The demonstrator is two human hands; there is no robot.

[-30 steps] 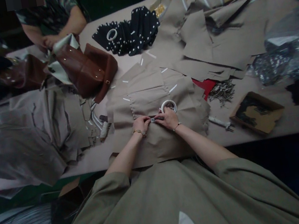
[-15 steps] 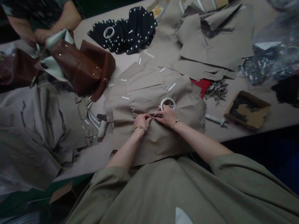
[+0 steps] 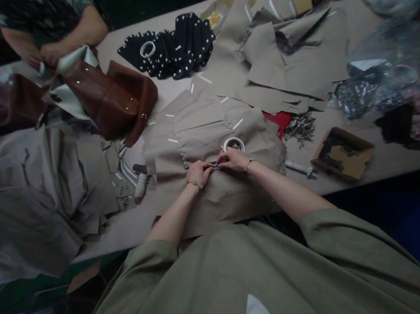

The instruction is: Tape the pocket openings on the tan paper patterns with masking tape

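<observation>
My left hand (image 3: 199, 172) and my right hand (image 3: 234, 159) meet over a stack of taupe fabric pieces (image 3: 217, 199), fingertips nearly touching. Both are closed in a pinch on a small dark metallic piece (image 3: 215, 166) between them, too small to name. A white tape roll (image 3: 234, 145) lies on the fabric just behind my right fingers. Short white strips mark the upper part of the fabric, around a stitched rectangular panel (image 3: 206, 142).
Brown leather bags (image 3: 101, 95) lie at the left, near another person's hands (image 3: 50, 54). Taupe pieces (image 3: 22, 179) are heaped below them. Dotted black fabric (image 3: 189, 41) is behind. At right are a small cardboard box (image 3: 343, 154), a white-handled tool (image 3: 300, 168) and plastic bags (image 3: 376, 87).
The view has shifted slightly, so most table items appear a little further left. My hands keep their pinch at nearly the same spot, with my right forearm angled slightly differently.
</observation>
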